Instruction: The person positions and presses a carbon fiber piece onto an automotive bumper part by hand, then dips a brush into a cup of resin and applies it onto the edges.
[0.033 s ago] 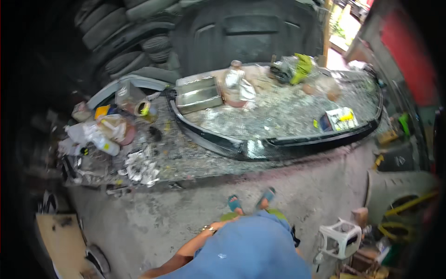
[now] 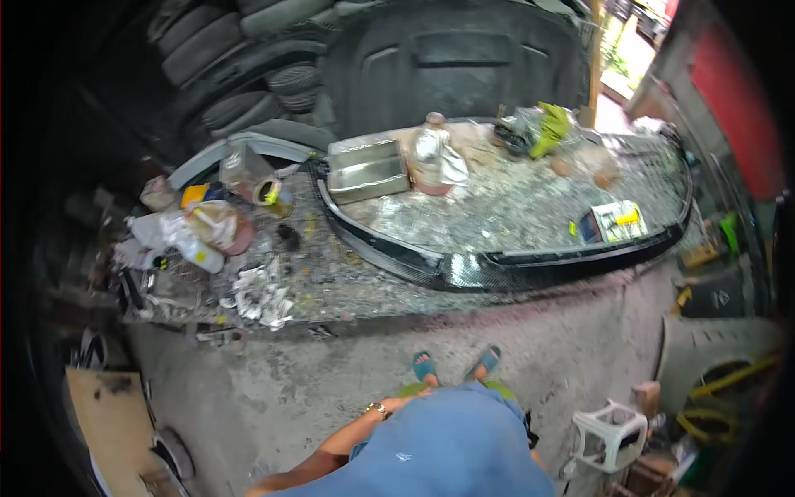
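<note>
My left hand (image 2: 402, 403) rests against the front of my blue shirt (image 2: 451, 439), a metal-banded watch (image 2: 379, 410) on its wrist. The shirt hides its fingers. Of my right arm only a sliver of forearm (image 2: 537, 458) shows beside the shirt, close to a small dark thing (image 2: 532, 424) I cannot make out; that hand is hidden. Beyond my feet, a long curved black car trim piece (image 2: 464, 272) with a carbon-weave look lies along the near side of a worktable (image 2: 364, 302). Both hands are well short of the table.
On the table are a metal tray (image 2: 368, 170), a foil-wrapped bottle (image 2: 432, 157), a small box (image 2: 613, 222), a yellow-green cloth (image 2: 551, 131), crumpled paper (image 2: 261, 294) and a can (image 2: 273, 197). A white stool (image 2: 611, 435) stands at right, a wooden board (image 2: 108, 427) at left.
The whole view has shifted slightly, so the table and its things sit a little further right in the picture. My left hand stays at the shirt.
</note>
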Motion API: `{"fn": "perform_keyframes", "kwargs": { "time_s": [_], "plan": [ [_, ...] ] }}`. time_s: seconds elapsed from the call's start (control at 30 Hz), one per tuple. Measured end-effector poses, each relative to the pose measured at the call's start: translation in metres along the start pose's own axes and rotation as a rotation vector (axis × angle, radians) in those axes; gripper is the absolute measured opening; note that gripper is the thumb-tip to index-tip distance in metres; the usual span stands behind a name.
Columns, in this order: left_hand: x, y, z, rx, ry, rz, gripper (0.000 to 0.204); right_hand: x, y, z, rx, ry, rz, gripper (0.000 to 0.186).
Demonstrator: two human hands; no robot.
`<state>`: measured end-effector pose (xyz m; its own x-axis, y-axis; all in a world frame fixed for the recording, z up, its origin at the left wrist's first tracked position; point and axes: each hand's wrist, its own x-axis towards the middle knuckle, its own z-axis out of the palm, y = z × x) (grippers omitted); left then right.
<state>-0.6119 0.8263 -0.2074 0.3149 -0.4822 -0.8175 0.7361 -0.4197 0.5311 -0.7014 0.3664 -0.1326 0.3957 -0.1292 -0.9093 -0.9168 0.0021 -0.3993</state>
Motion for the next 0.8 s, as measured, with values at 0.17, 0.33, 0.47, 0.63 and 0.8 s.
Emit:
{"fn": "perform_keyframes", "kwargs": {
  "time_s": [0.17, 0.33, 0.47, 0.63, 0.8],
  "plan": [
    [-0.004, -0.003, 0.035, 0.019, -0.002, -0.07, 0.065, -0.001, 0.029, -0.05, 0.067, -0.025, 0.091, 0.042],
    [0.008, -0.004, 0.076, 0.028, -0.01, -0.108, 0.067, 0.015, 0.033, -0.14, 0.389, -0.255, 0.132, 0.041],
    [0.031, 0.021, 0.124, -0.097, 0.028, -0.126, 0.068, -0.073, -0.125, -0.166, 0.644, -0.129, -0.423, 0.033],
    [0.081, 0.101, 0.196, -0.296, -0.003, -0.123, 0.07, -0.032, -0.125, -0.237, 0.652, 0.007, -0.513, 0.034],
    [0.087, 0.209, 0.26, -0.562, -0.084, -0.144, 0.071, 0.003, -0.117, -0.264, 0.611, -0.122, -0.515, 0.033]
  ]
}}
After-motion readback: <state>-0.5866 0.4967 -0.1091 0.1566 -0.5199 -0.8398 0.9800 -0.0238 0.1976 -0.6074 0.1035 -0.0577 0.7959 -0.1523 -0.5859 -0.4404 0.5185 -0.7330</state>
